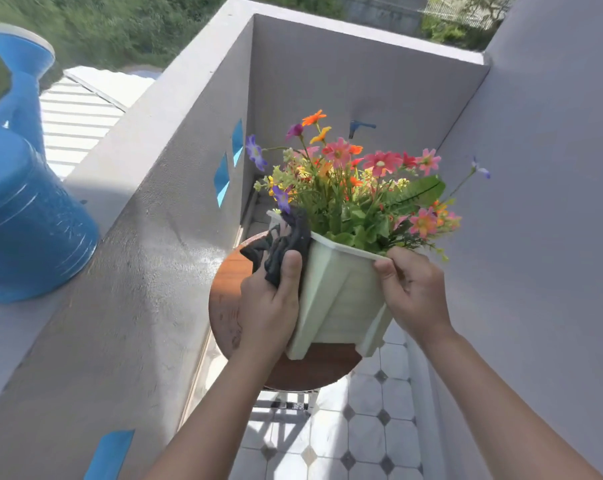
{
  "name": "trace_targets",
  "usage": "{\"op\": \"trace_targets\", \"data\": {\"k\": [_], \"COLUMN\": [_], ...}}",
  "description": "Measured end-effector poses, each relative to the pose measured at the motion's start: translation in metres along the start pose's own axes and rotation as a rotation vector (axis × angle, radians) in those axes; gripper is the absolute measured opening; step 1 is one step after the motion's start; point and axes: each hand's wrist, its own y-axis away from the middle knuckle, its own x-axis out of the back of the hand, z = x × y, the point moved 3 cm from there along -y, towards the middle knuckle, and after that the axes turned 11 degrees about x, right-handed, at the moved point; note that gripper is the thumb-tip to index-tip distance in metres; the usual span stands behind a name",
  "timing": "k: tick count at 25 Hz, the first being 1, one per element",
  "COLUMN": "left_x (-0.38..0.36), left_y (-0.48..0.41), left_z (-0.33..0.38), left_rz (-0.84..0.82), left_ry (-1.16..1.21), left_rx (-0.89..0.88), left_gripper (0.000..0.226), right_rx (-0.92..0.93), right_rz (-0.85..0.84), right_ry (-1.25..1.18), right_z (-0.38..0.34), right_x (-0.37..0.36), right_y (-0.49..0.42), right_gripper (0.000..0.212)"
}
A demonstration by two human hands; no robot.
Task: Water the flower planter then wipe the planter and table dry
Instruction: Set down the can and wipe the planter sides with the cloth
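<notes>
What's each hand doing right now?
Left hand: closed on the dark cloth, pressed against the planter.
Right hand: gripping the planter's rim.

No readable text, label, brand, number or sign is shown on the planter (341,299) or on anything around it.

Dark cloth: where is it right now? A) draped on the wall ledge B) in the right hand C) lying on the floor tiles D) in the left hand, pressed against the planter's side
D: the left hand bunches the dark cloth against the planter, while the right hand grips its rim.
</notes>
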Motion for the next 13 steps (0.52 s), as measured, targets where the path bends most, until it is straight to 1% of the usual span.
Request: {"op": "trace_targets", "data": {"k": [1,2,3,4,5,6,8,11,13], "left_x": [0.002,0.003,0.002,0.000,-0.001,0.000,0.005,0.009,0.007], "left_y": [0.005,0.009,0.011,0.013,0.014,0.015,0.023,0.035,0.028], "left_z": [0.004,0.008,0.008,0.000,-0.012,-0.026,-0.046,-0.057,-0.042], "left_rz": [-0.027,-0.088,-0.184,-0.270,-0.306,-0.308,-0.328,-0.347,-0.312], "left_ry": [0.010,0.008,-0.011,-0.049,-0.086,-0.106,-0.074,-0.012,0.024], "left_rx": [-0.064,-0.162,-0.291,-0.445,-0.559,-0.620,-0.642,-0.628,-0.535], "left_gripper": [0.050,0.056,0.058,0.055,0.051,0.048,0.042,0.047,0.052], "right_rx": [-0.019,-0.042,-0.057,-0.064,-0.068,-0.072,-0.081,-0.094,-0.098], "right_rz": [0.003,0.000,-0.010,-0.024,-0.037,-0.045,-0.043,-0.016,-0.013], "right_ry": [0.010,0.021,0.032,0.040,0.041,0.036,0.028,0.011,-0.009], "right_z": [0.002,0.003,0.005,0.006,0.007,0.007,0.009,0.012,0.015], "right_x": [-0.001,-0.001,-0.002,-0.002,-0.002,-0.002,0.001,0.004,0.004], "right_y": [-0.001,-0.002,-0.004,-0.004,-0.005,-0.006,-0.007,-0.005,-0.001], "right_gripper": [0.043,0.044,0.049,0.054,0.055,0.053,0.046,0.040,0.040]}}
